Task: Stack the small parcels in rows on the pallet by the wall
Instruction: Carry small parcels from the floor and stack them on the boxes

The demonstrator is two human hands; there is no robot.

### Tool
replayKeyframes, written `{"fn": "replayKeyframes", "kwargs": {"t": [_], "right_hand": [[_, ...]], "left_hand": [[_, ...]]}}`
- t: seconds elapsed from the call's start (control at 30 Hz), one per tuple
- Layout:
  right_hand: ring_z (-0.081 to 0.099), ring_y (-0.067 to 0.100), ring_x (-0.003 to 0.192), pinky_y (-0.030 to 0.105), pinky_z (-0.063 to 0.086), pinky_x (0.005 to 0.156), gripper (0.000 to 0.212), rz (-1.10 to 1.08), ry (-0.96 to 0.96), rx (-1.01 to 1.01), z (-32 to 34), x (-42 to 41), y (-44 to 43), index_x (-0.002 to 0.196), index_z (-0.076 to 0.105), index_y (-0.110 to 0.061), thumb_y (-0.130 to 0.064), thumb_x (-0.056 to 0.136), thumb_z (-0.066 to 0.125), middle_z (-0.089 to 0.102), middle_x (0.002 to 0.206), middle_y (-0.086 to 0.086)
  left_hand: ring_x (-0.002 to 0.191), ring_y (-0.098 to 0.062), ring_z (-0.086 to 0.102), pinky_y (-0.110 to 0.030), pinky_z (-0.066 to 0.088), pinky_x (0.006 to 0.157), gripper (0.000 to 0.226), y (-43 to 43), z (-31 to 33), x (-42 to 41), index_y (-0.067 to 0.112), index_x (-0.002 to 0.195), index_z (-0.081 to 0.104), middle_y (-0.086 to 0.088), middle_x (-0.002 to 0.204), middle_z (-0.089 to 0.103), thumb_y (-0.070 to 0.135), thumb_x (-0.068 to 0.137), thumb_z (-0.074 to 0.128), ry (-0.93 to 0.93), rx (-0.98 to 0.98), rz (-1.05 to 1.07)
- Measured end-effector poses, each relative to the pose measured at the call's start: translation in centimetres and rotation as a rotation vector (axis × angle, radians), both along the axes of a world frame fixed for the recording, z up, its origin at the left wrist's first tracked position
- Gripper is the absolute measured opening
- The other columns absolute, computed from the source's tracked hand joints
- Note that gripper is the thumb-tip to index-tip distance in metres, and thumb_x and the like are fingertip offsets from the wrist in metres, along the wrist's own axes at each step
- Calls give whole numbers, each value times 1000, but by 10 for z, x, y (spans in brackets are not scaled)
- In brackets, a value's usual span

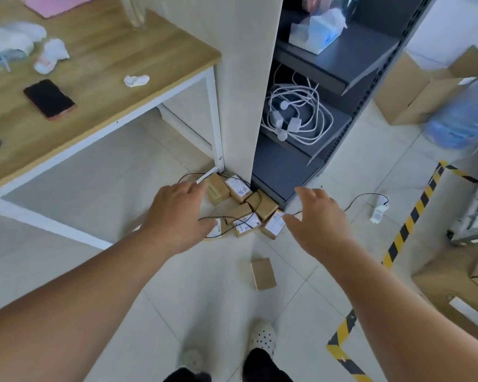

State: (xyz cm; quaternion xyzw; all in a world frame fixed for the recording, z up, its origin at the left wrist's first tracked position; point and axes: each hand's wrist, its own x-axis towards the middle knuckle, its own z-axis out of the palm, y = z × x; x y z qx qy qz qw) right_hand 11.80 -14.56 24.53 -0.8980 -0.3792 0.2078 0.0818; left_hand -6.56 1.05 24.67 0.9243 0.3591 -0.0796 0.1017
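Note:
Several small brown parcels [240,206], some with white labels, lie in a loose heap on the tiled floor at the foot of a white pillar [240,106]. A thin black cable runs across them. One more brown parcel [263,273] lies alone on the floor nearer to me. My left hand [177,216] hovers over the heap's left side, fingers spread, holding nothing. My right hand [319,219] hovers over the heap's right side, fingers apart and empty. No pallet is visible.
A wooden-topped desk [100,86] with a phone and crumpled tissues stands at the left. A dark metal shelf [329,111] with white cables is on the right. Cardboard boxes [414,100], a blue water jug and black-yellow floor tape [414,213] lie further right. My feet are below.

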Motion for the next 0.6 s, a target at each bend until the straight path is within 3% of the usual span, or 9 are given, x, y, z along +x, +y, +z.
{"fn": "replayKeyframes", "kwargs": {"t": [0.13, 0.6], "right_hand": [[42, 28, 129, 38, 37, 102, 58, -71, 55, -54, -56, 27, 19, 147, 34, -20, -39, 97, 55, 41, 146, 4], [37, 27, 134, 36, 33, 107, 65, -272, 137, -164, -236, 77, 127, 153, 26, -20, -32, 96, 56, 36, 151, 4]], "left_hand": [[119, -29, 51, -37, 37, 99, 63, 36, -62, 43, 11, 134, 48, -6, 129, 55, 43, 83, 67, 31, -39, -42], [141, -29, 31, -39, 23, 113, 80, 196, -231, 141, 13, 151, 26, -10, 154, 31, 49, 89, 61, 170, -31, -217]]}}
